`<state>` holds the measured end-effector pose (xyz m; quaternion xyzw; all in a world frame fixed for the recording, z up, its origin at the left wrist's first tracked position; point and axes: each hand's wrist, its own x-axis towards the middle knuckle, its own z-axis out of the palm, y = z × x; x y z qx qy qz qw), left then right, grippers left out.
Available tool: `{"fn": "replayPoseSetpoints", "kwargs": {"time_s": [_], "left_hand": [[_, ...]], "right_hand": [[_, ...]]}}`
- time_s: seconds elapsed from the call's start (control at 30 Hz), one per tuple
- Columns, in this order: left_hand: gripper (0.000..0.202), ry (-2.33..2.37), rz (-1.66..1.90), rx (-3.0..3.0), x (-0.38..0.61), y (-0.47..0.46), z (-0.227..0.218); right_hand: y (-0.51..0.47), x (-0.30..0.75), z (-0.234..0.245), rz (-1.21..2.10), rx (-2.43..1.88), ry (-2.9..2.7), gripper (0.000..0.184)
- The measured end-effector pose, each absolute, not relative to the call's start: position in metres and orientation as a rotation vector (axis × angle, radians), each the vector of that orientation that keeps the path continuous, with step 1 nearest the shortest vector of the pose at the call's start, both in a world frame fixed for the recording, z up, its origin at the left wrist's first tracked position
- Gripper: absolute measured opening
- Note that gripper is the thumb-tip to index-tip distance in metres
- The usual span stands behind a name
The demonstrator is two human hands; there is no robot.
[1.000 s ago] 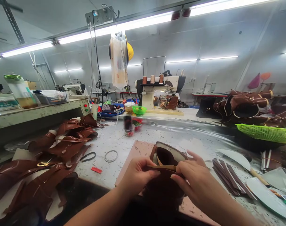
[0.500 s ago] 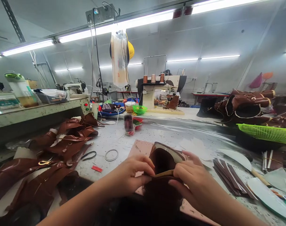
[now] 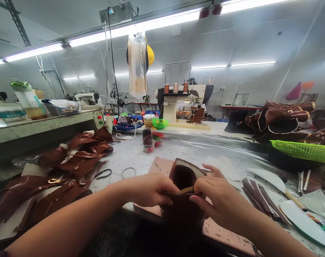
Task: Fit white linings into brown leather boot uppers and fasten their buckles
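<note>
Both hands grip one brown leather shoe upper at the near edge of the worktable. My left hand pinches its left rim, fingers curled. My right hand pinches the right rim, thumb and forefinger on the tan inner edge. The upper's opening faces me and shows a dark lining. Under it lies a pinkish board.
A heap of brown leather pieces covers the left of the table, with scissors and a ring beside it. Stacked brown strips and white cut shapes lie right. A green basket holds brown uppers. A sewing machine stands behind.
My hands and the upper have shifted slightly up and away from me. My left forearm now reaches in lower across the frame. The grip stays the same.
</note>
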<state>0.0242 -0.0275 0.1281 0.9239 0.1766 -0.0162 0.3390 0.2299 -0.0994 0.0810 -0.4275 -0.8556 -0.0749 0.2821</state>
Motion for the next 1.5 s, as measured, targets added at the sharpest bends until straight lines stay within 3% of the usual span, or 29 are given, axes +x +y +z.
{"fn": "replayPoseSetpoints", "kwargs": {"time_s": [0.07,0.13,0.2,0.27,0.4,0.7,0.83,1.0,1.2,1.3,1.4,1.5], "left_hand": [[0.019,0.47,-0.162,2.543,0.029,-0.029,0.136],[0.01,0.501,-0.146,2.681,0.036,-0.034,0.141],[0.021,0.489,-0.01,2.754,0.042,-0.04,0.141],[0.03,0.422,0.13,2.701,0.046,-0.044,0.137],[0.02,0.313,0.209,2.527,0.044,-0.044,0.13],[0.018,0.277,-0.153,2.715,0.054,-0.045,0.151],[0.028,0.396,0.004,2.713,0.054,-0.047,0.149],[0.026,0.554,0.094,2.433,0.051,-0.043,0.135],[0.017,0.58,0.003,2.303,0.05,-0.034,0.137],[0.026,0.567,-0.243,2.425,0.055,-0.031,0.144],[0.004,0.505,-0.333,2.722,0.063,-0.031,0.147],[0.024,0.433,-0.208,2.766,0.068,-0.032,0.143]], "right_hand": [[-0.101,0.225,0.08,-0.234,-1.139,-2.283,0.02],[-0.105,0.221,0.08,-0.275,-1.124,-2.272,0.02],[-0.109,0.221,0.083,-0.288,-1.094,-2.27,0.02],[-0.112,0.226,0.087,-0.205,-1.082,-2.312,0.019],[-0.113,0.245,0.098,0.06,-1.131,-2.44,0.021],[-0.118,0.232,0.095,-0.166,-1.085,-2.271,0.019],[-0.115,0.238,0.101,0.122,-1.151,-2.324,0.016],[-0.099,0.255,0.111,0.449,-1.232,-2.359,0.02],[-0.095,0.246,0.112,0.291,-1.267,-2.39,0.024],[-0.099,0.232,0.107,0.138,-1.275,-2.382,0.024],[-0.103,0.225,0.105,0.008,-1.279,-2.329,0.019],[-0.102,0.235,0.11,0.142,-1.267,-2.384,0.011]]}}
